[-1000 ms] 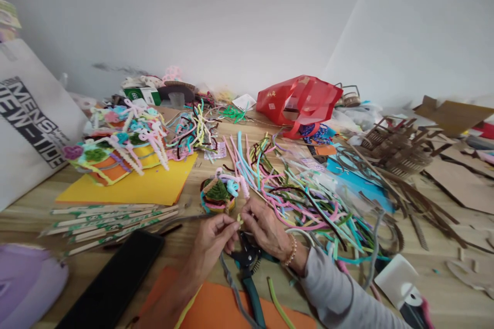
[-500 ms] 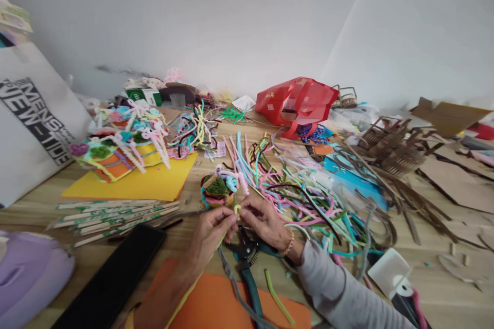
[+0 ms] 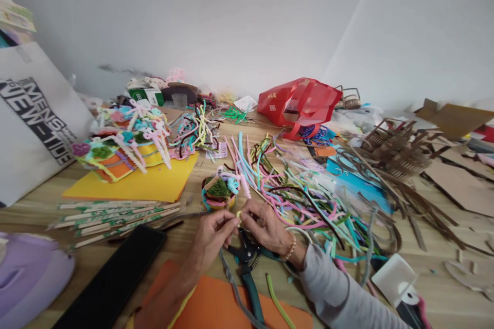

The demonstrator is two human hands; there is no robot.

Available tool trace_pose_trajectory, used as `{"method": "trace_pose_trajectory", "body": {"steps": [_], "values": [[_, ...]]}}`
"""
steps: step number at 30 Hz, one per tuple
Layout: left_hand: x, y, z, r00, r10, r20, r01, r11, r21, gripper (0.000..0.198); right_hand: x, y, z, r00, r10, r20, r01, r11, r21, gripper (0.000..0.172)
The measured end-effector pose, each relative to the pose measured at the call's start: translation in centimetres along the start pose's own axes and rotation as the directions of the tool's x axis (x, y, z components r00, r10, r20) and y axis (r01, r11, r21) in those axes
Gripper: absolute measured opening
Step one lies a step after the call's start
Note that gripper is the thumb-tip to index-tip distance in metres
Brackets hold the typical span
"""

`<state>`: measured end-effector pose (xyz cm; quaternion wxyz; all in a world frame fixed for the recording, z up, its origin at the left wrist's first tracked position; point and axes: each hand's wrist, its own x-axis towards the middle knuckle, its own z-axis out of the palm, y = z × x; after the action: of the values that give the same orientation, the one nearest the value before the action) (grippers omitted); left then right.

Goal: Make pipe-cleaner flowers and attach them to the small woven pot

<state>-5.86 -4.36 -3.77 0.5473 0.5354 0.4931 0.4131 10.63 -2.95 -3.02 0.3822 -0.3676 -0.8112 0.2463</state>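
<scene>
My left hand (image 3: 215, 234) and my right hand (image 3: 264, 226) meet at the middle of the table, both closed in a pinch. Between their fingertips is the curled end of a yellow pipe cleaner (image 3: 238, 214), whose tail (image 3: 181, 304) shows beside my left forearm. Just beyond my fingers stands a small pipe-cleaner basket (image 3: 219, 193) with green, pink and blue pieces on it. Below my hands lie pruning shears (image 3: 249, 257) with dark green handles, partly hidden by my right hand. A gray pipe cleaner (image 3: 233, 285) runs beside them.
Orange sheets (image 3: 208, 303) lie in front, a black phone (image 3: 116, 272) and wrapped sticks (image 3: 119, 218) at left. Finished baskets (image 3: 111, 162) sit on yellow sheets (image 3: 81, 185). Loose pipe cleaners (image 3: 309, 200) spread right; a red bag (image 3: 276, 103) and brown woven baskets (image 3: 397, 149) stand behind.
The yellow loop at my fingertips shows less now, as my fingers have closed in around it. Its tail by my left forearm has shifted lower. The view has turned slightly left.
</scene>
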Motion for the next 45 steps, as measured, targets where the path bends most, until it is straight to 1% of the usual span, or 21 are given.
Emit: {"method": "trace_pose_trajectory", "body": {"steps": [2,5,9,12,14,18,22,25,29,32,35,37,39,42,45], "values": [[0.0,0.1,0.0,1.000,0.006,-0.004,-0.005,1.000,0.023,0.028,0.1,-0.1,0.0,1.000,0.001,-0.002,-0.001,1.000,0.001,0.025],[0.0,0.3,-0.1,1.000,-0.004,0.003,0.004,0.999,0.037,0.027,0.0,-0.2,0.0,0.999,0.034,0.011,-0.034,0.999,0.026,0.024],[0.1,0.1,-0.4,0.999,0.005,0.048,-0.006,1.000,0.024,0.025,-0.2,0.1,0.2,0.994,0.102,0.032,-0.104,0.991,0.079,0.022],[0.2,-0.1,-0.5,0.997,-0.016,0.076,0.016,1.000,-0.004,0.026,-0.3,0.3,0.3,0.991,0.125,0.046,-0.130,0.981,0.144,0.017],[0.2,-0.2,-0.5,0.996,-0.040,0.079,0.042,0.999,-0.022,0.027,-0.3,0.5,0.4,0.994,0.108,0.027,-0.111,0.982,0.156,0.014],[0.3,0.0,-0.4,0.994,-0.082,0.071,0.086,0.995,-0.044,0.029,-0.2,0.8,0.5,1.000,0.026,-0.017,-0.024,0.993,0.114,0.016],[0.3,0.1,-0.3,0.993,-0.094,0.070,0.098,0.994,-0.053,0.029,-0.1,0.9,0.4,0.999,-0.037,-0.028,0.039,0.994,0.100,0.017],[0.3,-0.1,-0.4,0.993,-0.095,0.077,0.100,0.993,-0.062,0.028,0.0,0.8,0.4,0.998,-0.052,-0.033,0.055,0.993,0.101,0.016],[0.4,-0.5,-0.4,0.992,-0.100,0.080,0.106,0.992,-0.067,0.027,-0.1,0.7,0.4,0.999,-0.048,-0.023,0.050,0.994,0.098,0.015],[0.4,-0.3,-0.4,0.992,-0.104,0.075,0.109,0.992,-0.067,0.026,-0.1,0.6,0.4,0.999,-0.031,-0.012,0.032,0.995,0.092,0.015],[0.2,0.2,-0.4,0.993,-0.098,0.073,0.103,0.991,-0.081,0.026,-0.1,0.5,0.3,1.000,0.030,-0.007,-0.029,0.994,0.107,0.014],[0.1,0.6,-0.5,0.994,-0.084,0.075,0.092,0.989,-0.116,0.025,-0.2,0.3,0.2,0.996,0.084,-0.002,-0.083,0.985,0.152,0.012],[0.1,0.9,-0.7,0.995,-0.069,0.076,0.081,0.983,-0.165,0.023,-0.3,0.2,0.2,0.994,0.110,0.013,-0.110,0.971,0.212,0.012],[0.0,1.1,-0.7,0.994,-0.063,0.085,0.078,0.978,-0.192,0.022,-0.3,0.1,0.2,0.995,0.098,0.025,-0.101,0.963,0.251,0.013],[-0.1,1.1,-0.5,0.992,-0.081,0.092,0.095,0.984,-0.152,0.021,-0.4,0.3,0.2,0.997,0.080,-0.003,-0.077,0.969,0.234,0.010]]}}
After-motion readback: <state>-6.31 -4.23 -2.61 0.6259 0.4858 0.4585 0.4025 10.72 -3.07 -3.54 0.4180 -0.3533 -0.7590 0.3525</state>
